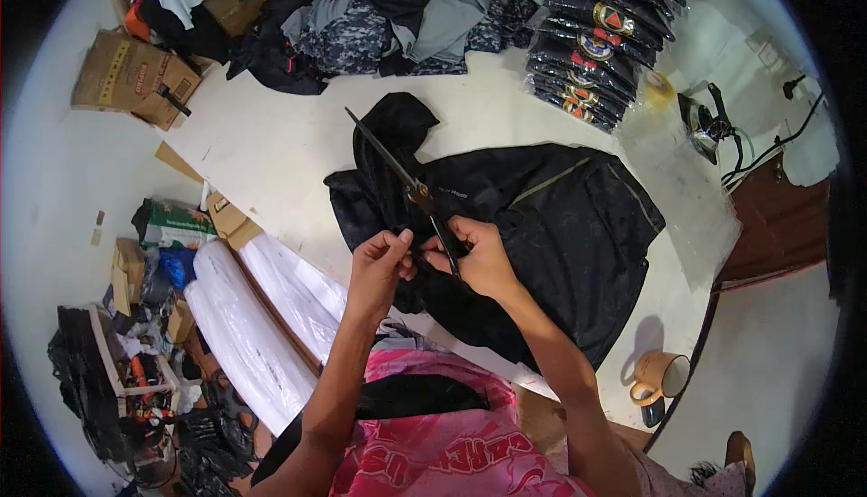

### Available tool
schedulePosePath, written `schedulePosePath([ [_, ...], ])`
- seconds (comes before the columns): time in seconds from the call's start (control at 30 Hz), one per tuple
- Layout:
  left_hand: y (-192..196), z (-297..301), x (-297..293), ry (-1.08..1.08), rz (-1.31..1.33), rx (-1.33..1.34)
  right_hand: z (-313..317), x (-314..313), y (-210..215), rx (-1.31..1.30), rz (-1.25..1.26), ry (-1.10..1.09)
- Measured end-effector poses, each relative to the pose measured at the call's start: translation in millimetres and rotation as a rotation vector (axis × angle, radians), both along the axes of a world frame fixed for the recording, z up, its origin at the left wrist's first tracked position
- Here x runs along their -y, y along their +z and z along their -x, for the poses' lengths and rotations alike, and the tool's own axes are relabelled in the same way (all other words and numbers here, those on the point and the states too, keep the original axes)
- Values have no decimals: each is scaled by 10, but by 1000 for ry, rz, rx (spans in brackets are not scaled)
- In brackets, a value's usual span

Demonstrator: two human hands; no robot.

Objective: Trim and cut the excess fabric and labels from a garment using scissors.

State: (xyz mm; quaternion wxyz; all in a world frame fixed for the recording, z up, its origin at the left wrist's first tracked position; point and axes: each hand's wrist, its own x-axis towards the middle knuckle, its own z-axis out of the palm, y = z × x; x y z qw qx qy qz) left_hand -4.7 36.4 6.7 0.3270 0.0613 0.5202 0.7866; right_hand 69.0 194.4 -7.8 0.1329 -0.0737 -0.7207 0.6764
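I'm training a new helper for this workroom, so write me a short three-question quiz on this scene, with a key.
1. Multiple choice: which hand has the scissors?
A) left
B) right
C) neither

2. True or false: the mug stands toward the right side of the table.

3. Fill in the missing word: the garment under the scissors is ____ in colour.

Key:
1. B, the right hand.
2. True.
3. Black.
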Motion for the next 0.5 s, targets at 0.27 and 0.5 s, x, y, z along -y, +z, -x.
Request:
schedulePosePath([
  [0.27,-55,-142,11,-32,217,-292,-6,42,-34,-79,287,-61],
  [0.5,-225,-106,125,78,-93,158,-2,-1,-39,-147,354,-91],
])
